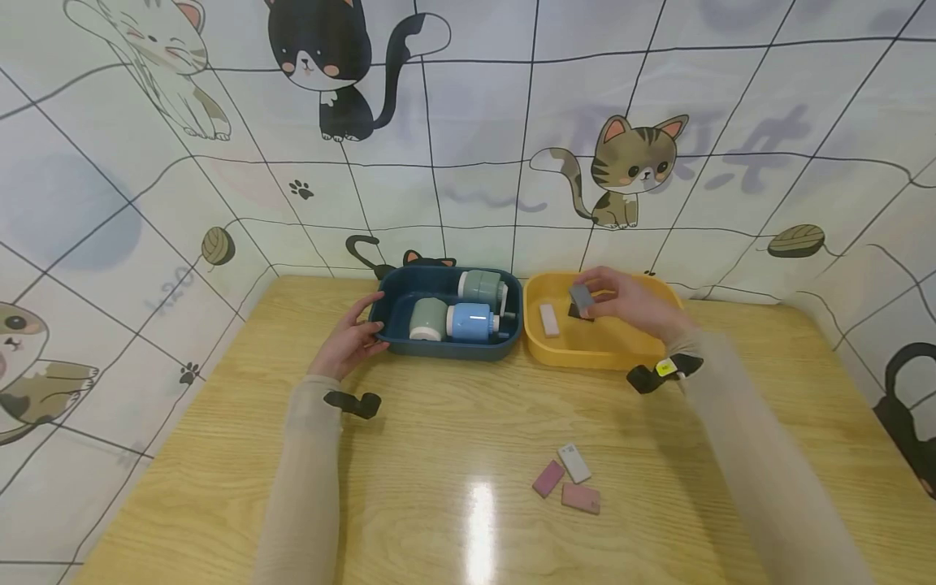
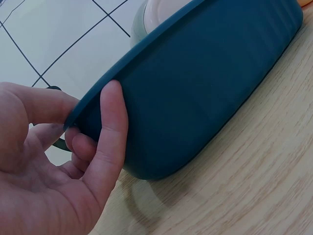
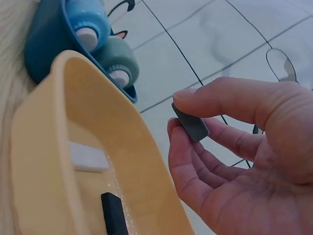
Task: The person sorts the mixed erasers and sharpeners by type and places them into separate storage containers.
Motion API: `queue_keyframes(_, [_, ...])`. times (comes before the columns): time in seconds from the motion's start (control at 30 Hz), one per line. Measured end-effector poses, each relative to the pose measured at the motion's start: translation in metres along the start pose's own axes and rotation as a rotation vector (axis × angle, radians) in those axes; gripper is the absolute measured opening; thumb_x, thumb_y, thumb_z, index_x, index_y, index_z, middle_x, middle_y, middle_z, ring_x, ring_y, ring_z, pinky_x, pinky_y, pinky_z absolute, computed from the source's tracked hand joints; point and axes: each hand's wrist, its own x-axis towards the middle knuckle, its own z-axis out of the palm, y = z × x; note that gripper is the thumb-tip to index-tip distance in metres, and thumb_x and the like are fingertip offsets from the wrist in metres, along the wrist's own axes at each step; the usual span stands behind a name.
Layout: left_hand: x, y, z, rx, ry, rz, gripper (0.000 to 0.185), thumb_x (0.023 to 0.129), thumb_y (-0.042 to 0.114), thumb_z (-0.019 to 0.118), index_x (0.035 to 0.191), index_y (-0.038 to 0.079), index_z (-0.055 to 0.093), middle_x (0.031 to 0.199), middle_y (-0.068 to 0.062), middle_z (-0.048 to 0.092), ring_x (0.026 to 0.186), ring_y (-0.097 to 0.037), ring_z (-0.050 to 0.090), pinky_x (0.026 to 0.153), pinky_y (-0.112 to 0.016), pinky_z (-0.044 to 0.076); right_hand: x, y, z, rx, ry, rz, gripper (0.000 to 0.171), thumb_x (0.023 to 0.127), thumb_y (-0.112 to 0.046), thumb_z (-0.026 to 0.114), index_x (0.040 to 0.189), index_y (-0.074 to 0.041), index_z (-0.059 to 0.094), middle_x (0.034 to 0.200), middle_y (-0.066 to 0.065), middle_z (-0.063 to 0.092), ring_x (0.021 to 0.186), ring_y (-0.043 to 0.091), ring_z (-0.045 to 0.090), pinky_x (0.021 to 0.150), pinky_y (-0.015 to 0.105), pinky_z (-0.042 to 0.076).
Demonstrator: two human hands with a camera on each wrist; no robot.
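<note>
- Fingertips of my right hand (image 1: pixel 630 302) pinch a small grey block (image 3: pixel 190 123) between thumb and forefinger, above the yellow tray (image 1: pixel 643 351).
- Inside that tray lie a white block (image 1: pixel 548 319) and a black block (image 3: pixel 115 214), apart from each other.
- My left hand (image 1: pixel 348 340) grips the rim of the blue tray (image 2: pixel 205 93), thumb over the edge, fingers against the outer wall.
- It holds a blue canister (image 1: pixel 470 320) and a green canister (image 1: pixel 481 286), lying on their sides.
- Three more blocks (image 1: pixel 569 478) lie on the wooden table (image 1: pixel 219 487), nearer me.
</note>
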Motion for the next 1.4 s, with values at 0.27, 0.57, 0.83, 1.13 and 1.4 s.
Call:
queue_keyframes(0.27, [0.000,-0.002,0.000,-0.001,0.011,0.009,0.058,0.099,-0.006,0.042,0.150,0.020,0.034,0.083,-0.008,0.040,0.053,-0.011,0.043,0.073,-0.029,0.056,0.023,0.003,-0.010,0.005,-0.062,0.050,0.050,0.091,-0.007,0.064,0.136,-0.002,0.042,0.132,0.028,0.048,0.116,0.035,0.049,0.098,0.044,0.038])
queue_keyframes(0.57, [0.002,-0.002,0.000,0.000,0.002,-0.003,0.057,0.100,-0.005,0.043,0.150,0.021,0.034,0.080,-0.008,0.040,0.054,-0.012,0.043,0.074,-0.029,0.056,0.046,0.022,-0.014,0.164,-0.214,0.171,0.055,0.091,0.002,0.057,0.139,0.005,0.032,0.131,0.023,0.042,0.103,0.023,0.053,0.100,0.040,0.041])
queue_keyframes(0.83, [0.003,-0.001,0.001,-0.005,0.008,0.003,0.057,0.100,-0.005,0.043,0.150,0.020,0.034,0.078,-0.008,0.040,0.052,-0.012,0.043,0.072,-0.028,0.056,0.062,0.040,-0.021,0.247,-0.345,0.255,0.054,0.089,0.011,0.054,0.136,0.011,0.027,0.111,0.014,0.049,0.091,0.017,0.057,0.087,0.030,0.050])
queue_keyframes(1.13, [0.002,-0.002,0.000,-0.015,0.001,0.022,0.058,0.099,-0.007,0.043,0.150,0.020,0.035,0.077,-0.007,0.040,0.051,-0.011,0.042,0.073,-0.029,0.056,0.066,0.038,-0.022,0.022,-0.407,0.291,0.056,0.089,0.001,0.062,0.137,0.007,0.035,0.095,0.009,0.048,0.071,0.014,0.051,0.063,0.021,0.047])
queue_keyframes(1.4, [0.001,-0.002,-0.001,-0.011,-0.003,0.019,0.060,0.099,-0.008,0.042,0.151,0.020,0.033,0.087,-0.010,0.041,0.055,-0.011,0.044,0.073,-0.028,0.055,0.062,0.040,-0.019,0.238,-0.356,0.385,0.064,0.093,0.006,0.054,0.146,0.006,0.017,0.109,0.014,0.052,0.083,0.014,0.062,0.079,0.025,0.053])
